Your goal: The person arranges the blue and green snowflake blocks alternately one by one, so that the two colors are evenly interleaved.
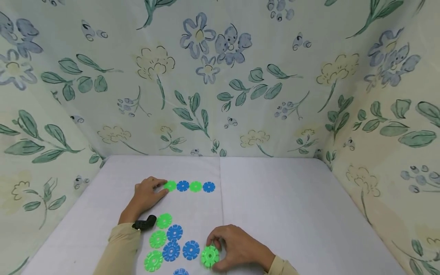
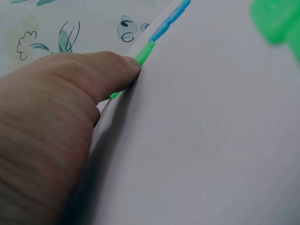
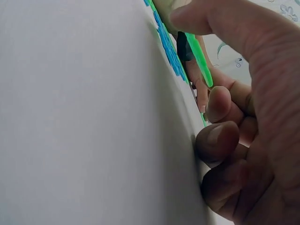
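Observation:
In the head view my left hand [image 1: 148, 194] pinches the leftmost green interlocking disc [image 1: 170, 186], thumb at its near edge and a finger at the far one. That disc begins a straight row on the table, followed by a blue disc [image 1: 183, 186], another green disc [image 1: 195, 186] and a blue disc [image 1: 209, 186] at the right end. Nearer the front, my right hand [image 1: 237, 246] holds a loose green disc [image 1: 210, 256] between thumb and fingers. From the right wrist view, this green disc [image 3: 200, 61] stands edge-on, tilted, over the white cloth.
Loose notched discs lie at the front left: green ones [image 1: 157, 239] in a column, blue ones [image 1: 191, 250] beside them, with another blue disc [image 1: 181, 272] cut off at the bottom edge. White cloth [image 1: 275, 198] covers the table. Floral fabric [image 1: 220, 95] walls the back and sides.

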Demonstrator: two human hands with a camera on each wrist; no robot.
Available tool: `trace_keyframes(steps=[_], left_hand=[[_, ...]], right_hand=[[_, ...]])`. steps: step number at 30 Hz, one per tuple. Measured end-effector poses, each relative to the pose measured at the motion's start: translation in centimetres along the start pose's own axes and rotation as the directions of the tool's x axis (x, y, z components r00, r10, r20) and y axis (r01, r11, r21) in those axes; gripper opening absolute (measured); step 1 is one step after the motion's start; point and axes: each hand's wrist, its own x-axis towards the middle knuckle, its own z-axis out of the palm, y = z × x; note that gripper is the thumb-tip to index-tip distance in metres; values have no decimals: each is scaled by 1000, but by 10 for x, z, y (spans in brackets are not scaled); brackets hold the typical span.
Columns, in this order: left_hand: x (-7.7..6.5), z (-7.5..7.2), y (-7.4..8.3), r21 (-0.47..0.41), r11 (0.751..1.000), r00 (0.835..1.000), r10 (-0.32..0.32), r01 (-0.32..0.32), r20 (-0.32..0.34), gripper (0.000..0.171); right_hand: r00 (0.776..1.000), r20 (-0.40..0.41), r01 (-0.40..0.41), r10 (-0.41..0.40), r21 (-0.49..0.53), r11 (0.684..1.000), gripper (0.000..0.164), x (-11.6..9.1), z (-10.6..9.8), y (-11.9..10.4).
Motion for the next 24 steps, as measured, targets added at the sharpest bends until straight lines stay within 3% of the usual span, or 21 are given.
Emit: trace_keyframes(steps=[5, 12, 19, 24], left_hand=[[0, 1, 0, 7, 1000, 1000, 15, -15, -12, 40], [-1, 0, -7, 7, 1000, 1000, -9, 9, -10, 41], [-3, 1, -3, 7, 1000, 1000, 1, -1, -7, 41], [-1, 2, 1, 6, 1000, 1000, 4, -4, -12, 41]], right_hand=[[999, -35, -12, 11, -6, 1000, 35, 0, -4, 1], [989, -146, -33, 28, -29, 999, 41, 12, -19, 13], [975, -197, -110, 106, -10, 994, 41, 22, -36, 28], [965, -230, -111, 123, 62, 992, 41, 31, -48, 41]])
